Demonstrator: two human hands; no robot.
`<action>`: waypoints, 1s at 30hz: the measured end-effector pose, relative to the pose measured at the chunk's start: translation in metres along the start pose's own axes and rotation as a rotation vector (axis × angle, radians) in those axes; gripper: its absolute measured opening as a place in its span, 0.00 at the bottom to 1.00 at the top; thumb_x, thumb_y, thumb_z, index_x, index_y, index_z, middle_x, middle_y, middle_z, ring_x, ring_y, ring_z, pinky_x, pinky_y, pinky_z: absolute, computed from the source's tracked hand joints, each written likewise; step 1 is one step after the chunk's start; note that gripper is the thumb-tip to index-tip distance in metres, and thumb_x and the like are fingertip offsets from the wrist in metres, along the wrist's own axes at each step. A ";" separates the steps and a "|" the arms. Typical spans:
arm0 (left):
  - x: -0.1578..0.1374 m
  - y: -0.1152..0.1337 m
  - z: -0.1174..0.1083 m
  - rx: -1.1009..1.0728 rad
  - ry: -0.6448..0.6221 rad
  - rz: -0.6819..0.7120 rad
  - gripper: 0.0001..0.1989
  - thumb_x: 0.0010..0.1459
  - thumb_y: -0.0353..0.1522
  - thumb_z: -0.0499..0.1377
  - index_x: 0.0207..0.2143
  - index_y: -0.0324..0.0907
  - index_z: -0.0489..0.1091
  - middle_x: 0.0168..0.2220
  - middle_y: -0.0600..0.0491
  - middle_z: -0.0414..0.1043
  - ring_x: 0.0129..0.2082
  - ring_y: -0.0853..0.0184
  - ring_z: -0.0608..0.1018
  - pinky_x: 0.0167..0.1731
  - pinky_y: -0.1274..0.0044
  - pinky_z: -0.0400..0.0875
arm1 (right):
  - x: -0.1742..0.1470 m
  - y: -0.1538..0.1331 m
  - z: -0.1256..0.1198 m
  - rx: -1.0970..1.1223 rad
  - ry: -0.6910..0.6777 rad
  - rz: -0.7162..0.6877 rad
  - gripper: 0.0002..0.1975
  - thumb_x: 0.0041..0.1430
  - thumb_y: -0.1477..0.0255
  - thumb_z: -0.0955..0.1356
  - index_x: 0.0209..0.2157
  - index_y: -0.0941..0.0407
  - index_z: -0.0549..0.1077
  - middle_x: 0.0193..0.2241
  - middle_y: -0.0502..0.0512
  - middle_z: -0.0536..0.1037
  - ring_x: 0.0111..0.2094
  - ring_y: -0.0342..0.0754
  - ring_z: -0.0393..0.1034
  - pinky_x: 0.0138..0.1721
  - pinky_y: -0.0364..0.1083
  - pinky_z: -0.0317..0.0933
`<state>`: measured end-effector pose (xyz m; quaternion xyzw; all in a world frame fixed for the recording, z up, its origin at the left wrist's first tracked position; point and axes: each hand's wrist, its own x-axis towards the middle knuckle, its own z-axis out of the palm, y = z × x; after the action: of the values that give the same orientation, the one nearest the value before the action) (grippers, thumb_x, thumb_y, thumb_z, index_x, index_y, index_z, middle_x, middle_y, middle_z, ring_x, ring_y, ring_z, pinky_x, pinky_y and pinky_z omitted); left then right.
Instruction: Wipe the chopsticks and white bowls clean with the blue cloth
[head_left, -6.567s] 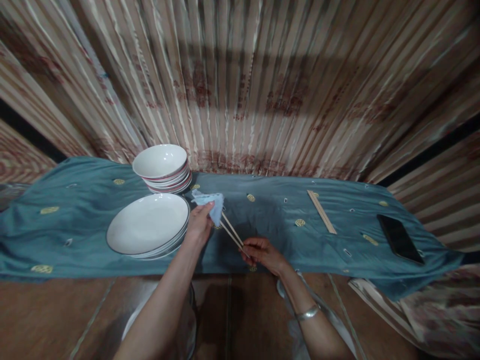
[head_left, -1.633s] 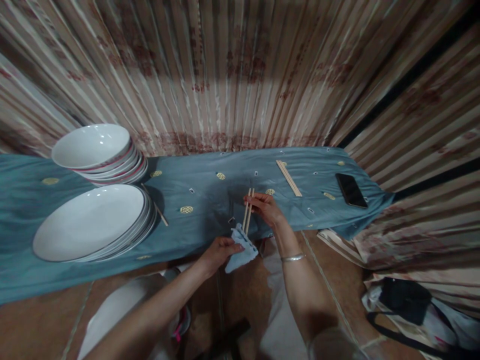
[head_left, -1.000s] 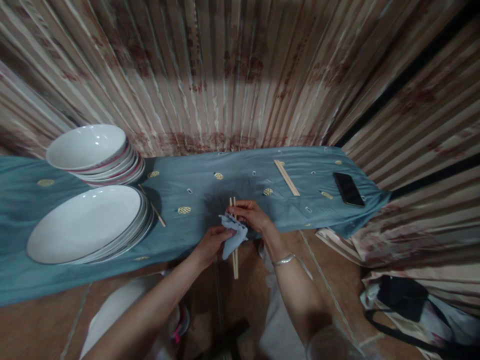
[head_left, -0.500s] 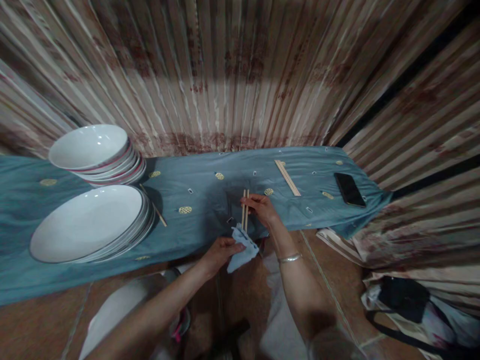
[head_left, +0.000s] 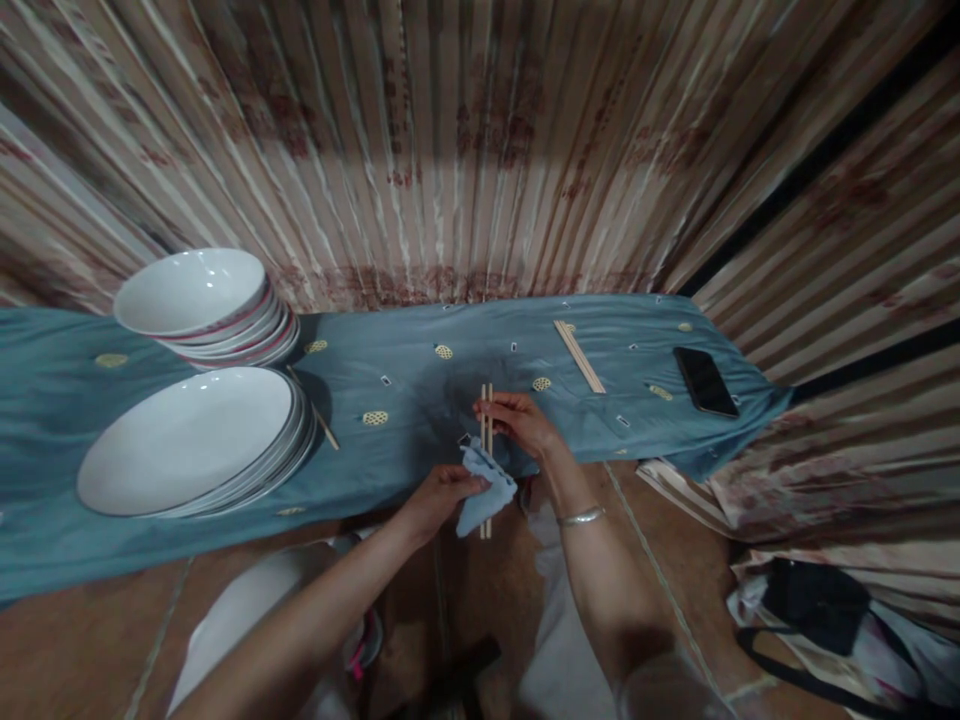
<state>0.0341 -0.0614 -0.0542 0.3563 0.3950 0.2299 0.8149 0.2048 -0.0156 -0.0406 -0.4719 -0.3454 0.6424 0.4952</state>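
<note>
Two chopsticks (head_left: 483, 430) stand nearly upright in the picture, side by side, at the near edge of the desk (head_left: 405, 350), their lower ends showing against the brown tiled floor (head_left: 630, 580). The right hand (head_left: 517, 420) grasps them near the top, pinched between thumb and fingers, with the tips poking out above. The left hand (head_left: 442, 498) grips a pale blue rag (head_left: 489, 490) that lies across the lower part of the pair, the ends sticking out beneath it; whether it wraps right round behind them I cannot tell. A silver bangle (head_left: 583, 517) circles the right wrist. The desk is covered with a teal sheet, printed with yellow pineapples and small light marks. To the left is a stack of white plates (head_left: 187, 435), the top one dark-rimmed, and behind it a stack of white bowls (head_left: 195, 295) with red bands. Just beside the plates, on their right, lies a thin stick (head_left: 322, 422), set at a slant. Right of the hands, a small bundle (head_left: 579, 357) of chopsticks lies slanted on the sheet, and farther right is a black phone (head_left: 705, 382). Pleated beige curtains (head_left: 465, 150) with reddish prints hang behind the desk
</note>
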 end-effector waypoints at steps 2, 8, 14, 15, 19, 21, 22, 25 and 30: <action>0.003 0.003 0.000 -0.020 0.019 0.019 0.14 0.33 0.38 0.71 0.21 0.37 0.77 0.20 0.52 0.75 0.20 0.72 0.71 0.26 0.78 0.62 | -0.002 0.000 0.003 -0.004 -0.045 0.021 0.18 0.33 0.61 0.78 0.26 0.57 0.79 0.21 0.48 0.77 0.21 0.37 0.66 0.21 0.37 0.57; 0.006 0.012 0.006 -0.058 0.063 0.043 0.13 0.33 0.36 0.70 0.21 0.37 0.77 0.20 0.51 0.75 0.20 0.71 0.72 0.25 0.78 0.62 | -0.005 0.002 0.008 0.006 -0.141 0.047 0.17 0.35 0.62 0.78 0.27 0.58 0.78 0.24 0.49 0.78 0.21 0.37 0.67 0.22 0.37 0.57; 0.010 0.020 0.007 -0.100 0.116 0.140 0.13 0.33 0.35 0.70 0.24 0.37 0.78 0.25 0.49 0.78 0.24 0.67 0.75 0.30 0.76 0.66 | -0.001 0.008 0.008 0.034 -0.088 0.004 0.18 0.35 0.60 0.77 0.28 0.57 0.78 0.24 0.49 0.78 0.22 0.38 0.67 0.24 0.38 0.59; 0.012 0.023 0.006 -0.121 0.136 0.172 0.14 0.33 0.35 0.71 0.25 0.37 0.78 0.25 0.49 0.78 0.25 0.67 0.75 0.31 0.76 0.67 | 0.001 0.009 0.007 0.049 -0.047 -0.028 0.19 0.36 0.58 0.77 0.27 0.57 0.78 0.23 0.48 0.78 0.22 0.38 0.67 0.24 0.38 0.59; 0.019 0.044 -0.002 -0.207 0.296 0.354 0.13 0.29 0.34 0.72 0.21 0.38 0.77 0.23 0.52 0.77 0.24 0.69 0.75 0.32 0.77 0.67 | 0.001 0.009 0.001 0.035 0.101 -0.109 0.20 0.38 0.54 0.75 0.26 0.57 0.78 0.22 0.49 0.77 0.21 0.38 0.66 0.24 0.39 0.59; 0.021 0.054 -0.008 -0.251 0.364 0.416 0.14 0.27 0.34 0.72 0.20 0.38 0.76 0.23 0.52 0.77 0.24 0.70 0.74 0.31 0.78 0.67 | -0.003 0.007 0.000 -0.044 0.052 -0.072 0.21 0.40 0.53 0.74 0.26 0.58 0.78 0.22 0.50 0.77 0.21 0.38 0.67 0.24 0.39 0.60; 0.022 0.058 -0.010 -0.273 0.389 0.439 0.14 0.27 0.34 0.72 0.20 0.39 0.76 0.23 0.52 0.77 0.24 0.70 0.75 0.31 0.78 0.67 | -0.006 0.006 0.001 -0.087 -0.011 -0.034 0.21 0.40 0.53 0.74 0.26 0.58 0.77 0.22 0.51 0.77 0.22 0.39 0.68 0.25 0.39 0.61; 0.023 0.067 -0.016 -0.320 0.440 0.472 0.15 0.25 0.34 0.72 0.19 0.38 0.75 0.22 0.52 0.77 0.24 0.70 0.74 0.30 0.78 0.67 | -0.015 0.004 0.008 -0.185 -0.233 0.097 0.23 0.42 0.52 0.73 0.29 0.59 0.77 0.25 0.53 0.79 0.26 0.42 0.72 0.29 0.41 0.66; 0.021 0.070 -0.020 -0.331 0.477 0.482 0.16 0.25 0.34 0.72 0.20 0.37 0.76 0.21 0.53 0.76 0.22 0.71 0.73 0.26 0.79 0.65 | -0.019 0.007 0.019 -0.231 -0.362 0.155 0.23 0.41 0.55 0.75 0.32 0.59 0.76 0.24 0.51 0.78 0.24 0.39 0.71 0.26 0.39 0.65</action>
<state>0.0236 0.0051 -0.0195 0.2392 0.4359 0.5525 0.6690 0.1857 -0.0350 -0.0360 -0.4277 -0.4626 0.7089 0.3171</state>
